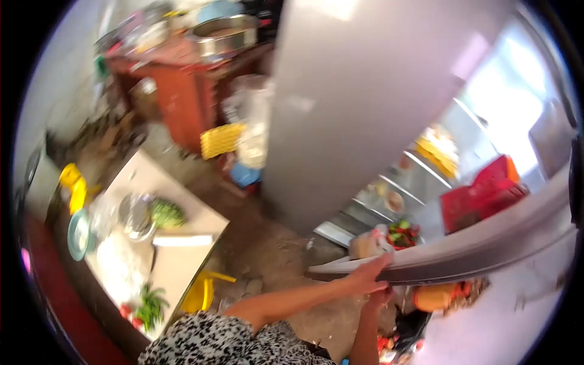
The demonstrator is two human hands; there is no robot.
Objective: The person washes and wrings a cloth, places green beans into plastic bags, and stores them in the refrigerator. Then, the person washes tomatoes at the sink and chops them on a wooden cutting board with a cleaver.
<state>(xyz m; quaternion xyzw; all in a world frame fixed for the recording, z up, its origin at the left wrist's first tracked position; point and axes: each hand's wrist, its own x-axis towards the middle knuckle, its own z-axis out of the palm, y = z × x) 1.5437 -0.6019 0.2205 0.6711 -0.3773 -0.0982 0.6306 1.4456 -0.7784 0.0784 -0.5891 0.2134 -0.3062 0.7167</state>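
Note:
A grey refrigerator [340, 103] stands with its door [450, 261] part open, showing lit shelves and a red item [480, 194] near the door. My left hand [368, 275] reaches across to the lower part of the door and rests at its edge, its fingertips beside a pinkish container [365, 245]. Just below it, against the outer side of the door edge, is my right hand [381, 295], small and blurred, with its fingers partly hidden. Beside the container, a bowl of red and green produce [403, 234] sits inside.
A pale table [188, 255] at the left bears a green melon-like item [166, 213], plastic bags and leafy greens [150, 307]. Behind is a red-brown table [176, 100] with a metal pan [225, 39]. A yellow stool [199, 293] stands low beside the pale table.

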